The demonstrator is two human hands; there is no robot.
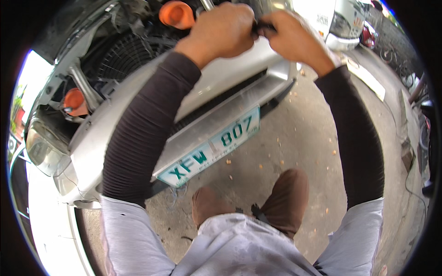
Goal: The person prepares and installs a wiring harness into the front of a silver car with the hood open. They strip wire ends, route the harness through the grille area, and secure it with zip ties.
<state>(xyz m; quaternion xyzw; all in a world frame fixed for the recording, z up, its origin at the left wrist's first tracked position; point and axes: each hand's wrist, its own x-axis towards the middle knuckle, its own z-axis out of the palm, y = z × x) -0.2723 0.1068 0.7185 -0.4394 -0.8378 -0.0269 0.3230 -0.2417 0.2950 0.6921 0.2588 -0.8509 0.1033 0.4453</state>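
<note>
Headlight (42,133) of a pale car (225,69) sits far L, a bit cloudy. Next, going R, is an orange cup-like thing (73,100), down in the car's open front. Then comes a big round fan (129,60), dark, w/ thin rings. A 2nd orange thing (174,14), round w/ a hollow, is up top, just beside the L hand (221,31). That arm wears a dark sleeve (145,124). The L hand is curled up in a fist over the car's front; can't tell what's in it. A shiny stick (207,4) pokes up just by it. Way below is the no. plate (209,146), white w/ green marks. A small black thing (264,28) is btwn the two hands, up high over the car's front edge. The R hand (294,37) grips it w/ bent fingers; can't tell if the L one grips it too. Brown pants (287,200) are down low, over grey ground (317,152) w/ little dry leaves. Up top past the R hand is a white vehicle (343,42), then dark cords (387,54) near the R edge.
</note>
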